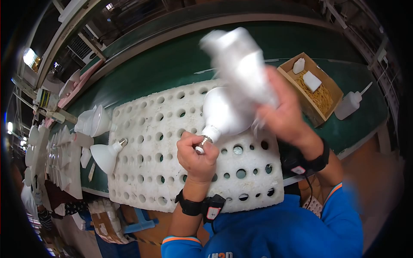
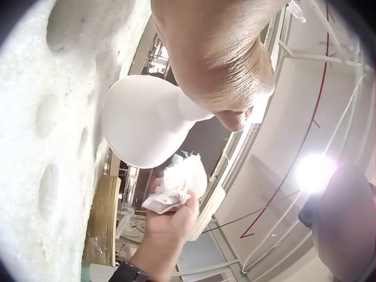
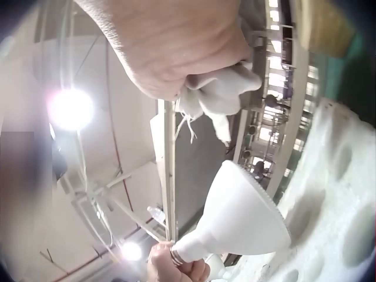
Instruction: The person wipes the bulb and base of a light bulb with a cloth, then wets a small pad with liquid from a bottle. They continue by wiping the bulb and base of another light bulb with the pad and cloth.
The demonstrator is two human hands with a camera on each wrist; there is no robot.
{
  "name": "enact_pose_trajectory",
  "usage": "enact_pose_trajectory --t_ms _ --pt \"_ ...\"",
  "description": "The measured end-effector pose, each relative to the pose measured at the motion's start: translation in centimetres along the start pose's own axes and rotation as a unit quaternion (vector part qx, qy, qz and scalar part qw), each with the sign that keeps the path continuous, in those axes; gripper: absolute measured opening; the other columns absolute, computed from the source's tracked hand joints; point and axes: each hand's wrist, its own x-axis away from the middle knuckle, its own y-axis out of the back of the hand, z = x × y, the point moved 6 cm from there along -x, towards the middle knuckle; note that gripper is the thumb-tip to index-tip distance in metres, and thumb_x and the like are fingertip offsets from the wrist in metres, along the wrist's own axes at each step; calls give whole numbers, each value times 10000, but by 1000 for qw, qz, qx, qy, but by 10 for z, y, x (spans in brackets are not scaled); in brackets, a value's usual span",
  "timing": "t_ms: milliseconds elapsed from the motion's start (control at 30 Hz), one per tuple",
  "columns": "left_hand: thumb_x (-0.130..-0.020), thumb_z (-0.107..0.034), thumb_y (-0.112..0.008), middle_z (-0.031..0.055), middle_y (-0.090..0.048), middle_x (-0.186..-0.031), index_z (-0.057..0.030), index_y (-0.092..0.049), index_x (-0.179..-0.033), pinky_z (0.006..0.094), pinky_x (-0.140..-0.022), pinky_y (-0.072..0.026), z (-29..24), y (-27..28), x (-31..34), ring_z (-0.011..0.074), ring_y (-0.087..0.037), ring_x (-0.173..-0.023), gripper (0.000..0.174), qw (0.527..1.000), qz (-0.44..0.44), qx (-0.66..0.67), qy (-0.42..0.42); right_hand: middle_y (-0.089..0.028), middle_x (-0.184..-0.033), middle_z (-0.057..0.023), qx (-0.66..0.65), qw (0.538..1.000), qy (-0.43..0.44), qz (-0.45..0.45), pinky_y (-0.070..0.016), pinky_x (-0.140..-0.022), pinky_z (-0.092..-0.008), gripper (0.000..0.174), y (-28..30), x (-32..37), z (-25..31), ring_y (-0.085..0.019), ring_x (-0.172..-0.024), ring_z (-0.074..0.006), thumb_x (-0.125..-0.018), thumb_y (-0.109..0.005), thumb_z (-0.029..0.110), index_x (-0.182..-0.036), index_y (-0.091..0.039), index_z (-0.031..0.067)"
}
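A white cone-shaped lamp (image 1: 217,112) is tilted over the perforated foam board (image 1: 148,180); its metal screw base is pinched by my left hand (image 1: 197,157). In the right wrist view the lamp (image 3: 238,214) widens away from the left hand (image 3: 176,265). My right hand (image 1: 284,107) grips a crumpled white cloth (image 1: 243,64), blurred in the head view, just beyond and right of the lamp. The left wrist view shows the cloth (image 2: 179,183) bunched in the right hand (image 2: 167,226), apart from the lamp (image 2: 144,120).
Two more lamps (image 1: 104,158) lie at the board's left edge, with several others on a rack (image 1: 60,159) further left. At the right, a cardboard box (image 1: 333,88) holds rubber bands and small white items, beside a white bottle (image 1: 348,105). Green table (image 1: 167,51) behind.
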Motion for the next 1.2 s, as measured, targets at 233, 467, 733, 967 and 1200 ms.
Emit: enact_pose_trajectory --t_ms 233,467,733,967,1200 --pt "-878 -178 -557 43 -520 -815 6 -455 -922 257 -658 -427 11 5 -4 110 -472 -702 216 991 -46 25 122 -558 -1123 -103 215 953 167 132 -380 -920 -463 406 -75 -12 -13 -539 -1050 -295 -724 -588 114 -1125 -536 79" --pt "-898 -201 -500 13 -417 -796 -19 -424 -870 214 -650 -348 21 15 -10 75 -363 -707 199 976 -121 49 175 -559 -1048 -195 254 960 -84 79 -440 -857 -416 346 -17 -30 -75 -551 -965 -368 -820 -463 100 -1151 -502 7" --pt "-907 -218 -486 -4 -409 -792 -23 -426 -870 203 -627 -328 29 15 -9 60 -350 -700 208 962 -143 94 214 -559 -1019 -200 163 975 -135 64 -432 -855 -386 374 2 -25 -75 -553 -944 -348 -806 -455 104 -1155 -504 -22" --pt "-911 -212 -501 -1 -407 -804 -28 -425 -870 203 -629 -326 22 11 -9 59 -351 -702 203 967 -125 91 200 -520 -1077 -203 5 992 -80 97 -429 -865 -351 513 -42 -27 -42 -532 -975 -327 -741 -602 196 -1179 -495 -48" --pt "-889 -159 -538 1 -417 -804 -29 -426 -878 207 -628 -339 17 6 -6 59 -363 -697 172 968 -115 110 196 -449 -1165 -218 100 986 -72 114 -399 -932 -393 795 -68 -20 -35 -460 -1092 -370 -606 -703 228 -1281 -381 -43"
